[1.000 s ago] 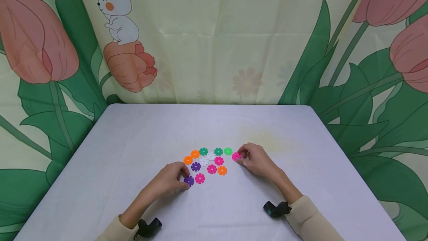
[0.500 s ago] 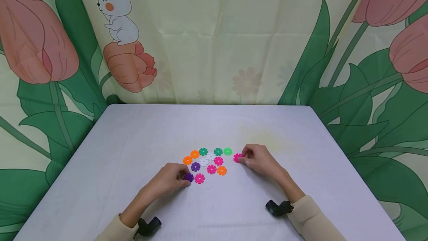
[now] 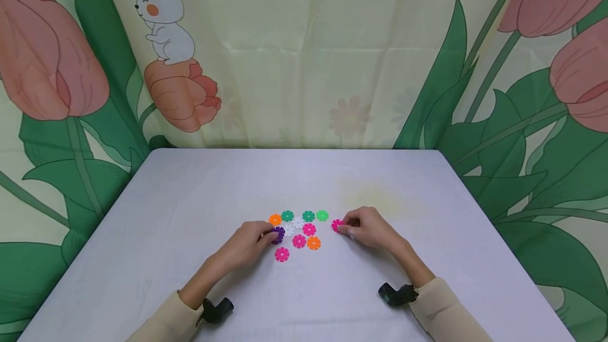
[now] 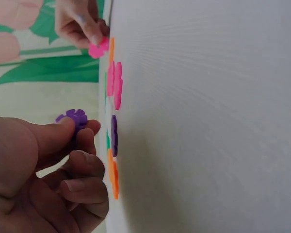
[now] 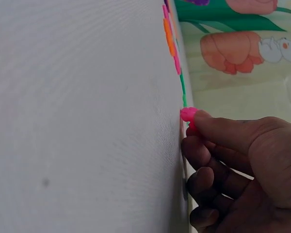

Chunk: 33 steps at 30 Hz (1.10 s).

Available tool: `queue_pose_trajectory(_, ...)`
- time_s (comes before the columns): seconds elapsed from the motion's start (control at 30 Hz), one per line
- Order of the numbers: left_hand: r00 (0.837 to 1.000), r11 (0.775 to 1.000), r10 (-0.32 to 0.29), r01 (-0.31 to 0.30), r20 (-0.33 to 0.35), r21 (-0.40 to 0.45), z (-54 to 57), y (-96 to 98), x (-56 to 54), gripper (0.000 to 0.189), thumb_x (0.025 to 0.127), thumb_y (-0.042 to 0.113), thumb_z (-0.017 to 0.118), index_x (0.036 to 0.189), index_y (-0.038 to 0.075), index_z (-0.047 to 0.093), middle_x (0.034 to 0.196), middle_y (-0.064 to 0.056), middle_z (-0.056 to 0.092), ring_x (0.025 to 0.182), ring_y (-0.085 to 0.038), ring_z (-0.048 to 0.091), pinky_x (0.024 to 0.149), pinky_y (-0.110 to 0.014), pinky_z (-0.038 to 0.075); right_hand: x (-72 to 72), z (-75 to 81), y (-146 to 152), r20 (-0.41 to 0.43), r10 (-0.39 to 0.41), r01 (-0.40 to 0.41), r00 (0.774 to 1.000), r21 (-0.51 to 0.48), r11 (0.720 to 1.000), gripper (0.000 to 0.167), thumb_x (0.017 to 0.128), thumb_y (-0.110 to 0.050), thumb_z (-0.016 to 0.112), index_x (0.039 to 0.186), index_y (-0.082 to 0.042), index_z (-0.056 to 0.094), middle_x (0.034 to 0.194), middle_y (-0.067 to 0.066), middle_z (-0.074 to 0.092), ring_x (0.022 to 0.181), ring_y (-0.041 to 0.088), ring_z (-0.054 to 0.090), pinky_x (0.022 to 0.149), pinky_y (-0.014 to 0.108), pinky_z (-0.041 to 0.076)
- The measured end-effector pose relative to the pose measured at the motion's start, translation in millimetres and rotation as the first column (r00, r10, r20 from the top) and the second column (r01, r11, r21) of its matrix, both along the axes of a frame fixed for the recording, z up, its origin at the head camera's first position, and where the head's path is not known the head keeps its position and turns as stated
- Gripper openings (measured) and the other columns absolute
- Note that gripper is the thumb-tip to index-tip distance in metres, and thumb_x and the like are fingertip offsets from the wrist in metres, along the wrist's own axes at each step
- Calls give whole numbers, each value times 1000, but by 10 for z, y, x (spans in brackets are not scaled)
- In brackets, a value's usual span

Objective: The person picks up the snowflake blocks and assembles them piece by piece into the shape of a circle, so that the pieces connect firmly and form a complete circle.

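Observation:
My left hand (image 3: 247, 243) pinches a purple notched plastic disc (image 4: 75, 118) between thumb and forefinger, raised over the table. In the head view it overlaps the left side of the disc group, where another purple disc (image 4: 114, 136) lies flat. My right hand (image 3: 372, 228) pinches a pink notched disc (image 5: 188, 114) by its edge, right of the group. Flat between the hands lie several more discs: pink (image 3: 299, 241), orange (image 3: 314, 243), dark green (image 3: 309, 216), light green (image 3: 322, 216) and white (image 3: 297, 222). A lone pink disc (image 3: 282, 254) sits nearest me.
The discs lie on a white-covered table (image 3: 228, 178). Behind its far edge hangs a curtain (image 3: 304, 67) printed with tulips and a rabbit. Black wrist cameras (image 3: 217, 311) sit at both sleeve cuffs.
My left hand has lifted the purple disc and carried it up and rightward, over the left discs. My right hand has drawn its pink disc slightly right, away from the light green one.

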<state>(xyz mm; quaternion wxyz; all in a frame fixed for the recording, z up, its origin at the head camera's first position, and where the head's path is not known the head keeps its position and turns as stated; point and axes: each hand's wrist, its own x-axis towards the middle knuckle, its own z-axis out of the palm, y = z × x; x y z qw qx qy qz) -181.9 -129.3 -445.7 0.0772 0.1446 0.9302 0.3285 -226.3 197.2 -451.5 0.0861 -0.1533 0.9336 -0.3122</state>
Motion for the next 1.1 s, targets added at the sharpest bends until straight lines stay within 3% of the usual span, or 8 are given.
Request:
queue_pose_trajectory(0.2, 994, 998, 29, -24, -105, 51, -25, 48, -71, 11, 93, 18, 81, 103, 15, 82, 89, 5, 71, 79, -10, 57, 67, -19, 49, 10, 28, -18, 16, 52, -51, 999, -46, 998, 11, 94, -24, 81, 95, -14, 83, 82, -3, 71, 77, 14, 54, 65, 23, 44)
queue_pose_trajectory(0.4, 990, 992, 44, -28, -133, 123, -26, 86, -105, 12, 92, 15, 82, 104, 13, 83, 82, 2, 72, 72, -11, 54, 61, -18, 46, 34, 72, -96, 47, 107, -103, 993, -81, 991, 11, 95, -23, 79, 96, -13, 82, 79, -2, 70, 75, 14, 55, 64, 22, 45)
queue_pose_trajectory(0.83, 987, 984, -44, 69, -153, 161, -57, 126, -159, 10, 95, 12, 78, 105, 10, 82, 77, -2, 70, 66, -8, 51, 59, -18, 43, 69, 10, -264, 52, 174, -165, 983, -146, 975, 17, 104, -23, 68, 94, -10, 73, 78, -3, 59, 77, 14, 51, 68, 22, 44)
queue_pose_trajectory(1.1, 983, 979, -83, 111, -164, 168, -81, 175, -171, 15, 96, 13, 78, 110, 9, 82, 86, -3, 75, 65, -6, 52, 59, -19, 46, 77, 11, -340, 145, 228, -195, 963, -215, 957, 24, 108, -24, 60, 96, -5, 70, 74, 7, 59, 68, 14, 52, 65, 23, 45)
